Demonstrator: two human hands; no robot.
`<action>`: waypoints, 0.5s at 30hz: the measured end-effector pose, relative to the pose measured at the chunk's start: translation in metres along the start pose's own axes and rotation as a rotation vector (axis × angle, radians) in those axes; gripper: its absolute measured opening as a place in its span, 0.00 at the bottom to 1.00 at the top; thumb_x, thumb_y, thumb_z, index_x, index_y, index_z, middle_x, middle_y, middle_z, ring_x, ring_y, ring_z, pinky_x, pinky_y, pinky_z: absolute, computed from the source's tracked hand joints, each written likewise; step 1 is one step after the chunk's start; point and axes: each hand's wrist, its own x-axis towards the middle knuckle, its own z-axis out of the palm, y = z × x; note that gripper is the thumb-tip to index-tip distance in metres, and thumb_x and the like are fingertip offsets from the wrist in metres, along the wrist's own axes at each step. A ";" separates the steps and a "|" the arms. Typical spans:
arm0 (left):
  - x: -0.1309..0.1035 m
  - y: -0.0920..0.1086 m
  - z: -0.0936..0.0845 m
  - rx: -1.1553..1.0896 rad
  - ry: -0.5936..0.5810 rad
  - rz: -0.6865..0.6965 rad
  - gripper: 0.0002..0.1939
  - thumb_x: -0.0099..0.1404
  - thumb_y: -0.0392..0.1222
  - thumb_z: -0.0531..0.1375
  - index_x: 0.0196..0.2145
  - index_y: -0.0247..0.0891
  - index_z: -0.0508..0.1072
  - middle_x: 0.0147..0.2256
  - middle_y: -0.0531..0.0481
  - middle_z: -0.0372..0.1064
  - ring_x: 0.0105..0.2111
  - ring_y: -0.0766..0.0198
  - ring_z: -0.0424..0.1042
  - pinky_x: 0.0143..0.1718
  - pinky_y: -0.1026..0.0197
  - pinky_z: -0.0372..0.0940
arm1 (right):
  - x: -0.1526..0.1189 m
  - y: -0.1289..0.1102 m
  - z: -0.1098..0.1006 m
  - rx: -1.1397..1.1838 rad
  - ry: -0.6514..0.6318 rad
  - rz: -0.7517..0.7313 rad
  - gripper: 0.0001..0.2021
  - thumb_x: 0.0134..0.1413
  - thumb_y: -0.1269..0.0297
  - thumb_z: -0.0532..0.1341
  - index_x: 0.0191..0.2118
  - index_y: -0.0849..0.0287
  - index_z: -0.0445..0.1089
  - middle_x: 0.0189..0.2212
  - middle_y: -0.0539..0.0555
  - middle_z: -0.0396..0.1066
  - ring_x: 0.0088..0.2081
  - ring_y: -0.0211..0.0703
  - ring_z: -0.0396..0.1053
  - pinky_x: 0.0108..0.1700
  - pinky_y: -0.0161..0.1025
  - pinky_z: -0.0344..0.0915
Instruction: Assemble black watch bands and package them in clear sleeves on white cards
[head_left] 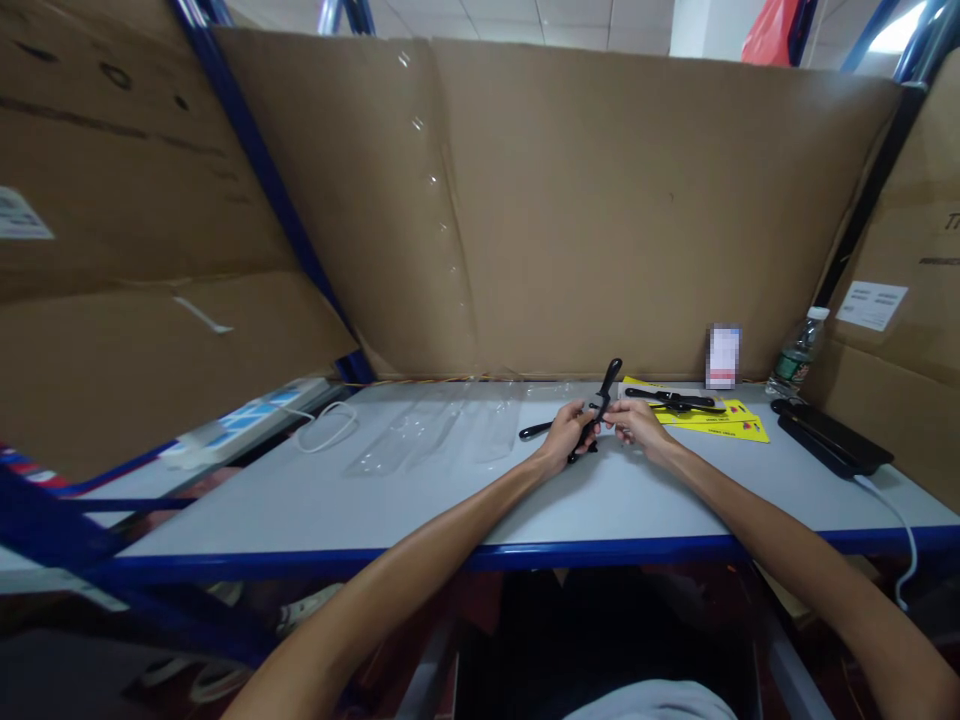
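Near the middle of the grey table, my left hand (568, 437) is closed round a black-handled tool (611, 376), which is tilted with one handle pointing up and away. My right hand (632, 421) is beside it, its fingers pinched at the tool's middle. Another black handle (535, 431) sticks out to the left of my left hand; whether it joins the held tool is hidden. More black-handled tools (679, 401) lie just beyond my right hand, on yellow cards (739, 428).
Clear plastic packaging (420, 430) lies left of my hands. A power strip (244, 425) with a white cable is at the left. A phone (722, 357), a bottle (799, 355) and a black case (832, 440) stand or lie at the right. Cardboard (600, 200) walls surround the table (315, 515).
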 end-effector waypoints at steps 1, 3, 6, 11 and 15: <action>0.000 0.000 0.000 0.001 -0.003 -0.004 0.09 0.60 0.43 0.62 0.32 0.37 0.66 0.23 0.55 0.64 0.15 0.73 0.57 0.12 0.70 0.43 | 0.000 0.001 0.000 -0.010 -0.002 -0.010 0.08 0.45 0.63 0.66 0.27 0.60 0.67 0.24 0.49 0.70 0.18 0.31 0.59 0.17 0.30 0.49; 0.000 0.000 0.000 -0.005 0.000 -0.014 0.08 0.60 0.42 0.61 0.32 0.37 0.66 0.23 0.55 0.64 0.15 0.73 0.57 0.12 0.70 0.43 | 0.002 0.001 -0.001 -0.033 -0.029 -0.015 0.08 0.46 0.62 0.65 0.28 0.60 0.68 0.25 0.49 0.70 0.18 0.31 0.59 0.18 0.30 0.50; 0.001 0.001 -0.001 -0.030 0.025 -0.033 0.07 0.61 0.41 0.61 0.33 0.37 0.66 0.23 0.54 0.65 0.15 0.74 0.57 0.13 0.70 0.43 | 0.007 -0.001 -0.006 -0.155 -0.021 -0.061 0.06 0.49 0.63 0.62 0.28 0.59 0.69 0.24 0.49 0.69 0.18 0.33 0.59 0.19 0.32 0.52; 0.003 0.001 -0.007 -0.124 0.129 -0.079 0.07 0.61 0.37 0.59 0.31 0.39 0.61 0.23 0.54 0.64 0.16 0.74 0.56 0.14 0.71 0.43 | 0.017 -0.015 -0.044 -0.609 0.419 -0.467 0.06 0.54 0.64 0.60 0.29 0.57 0.72 0.23 0.50 0.71 0.26 0.39 0.66 0.31 0.34 0.59; 0.004 0.000 -0.009 -0.142 0.149 -0.105 0.08 0.61 0.35 0.59 0.31 0.39 0.61 0.23 0.54 0.64 0.16 0.74 0.55 0.14 0.71 0.42 | 0.017 -0.022 -0.076 -0.830 0.416 -0.455 0.07 0.54 0.65 0.61 0.31 0.59 0.76 0.24 0.51 0.73 0.28 0.40 0.67 0.32 0.35 0.57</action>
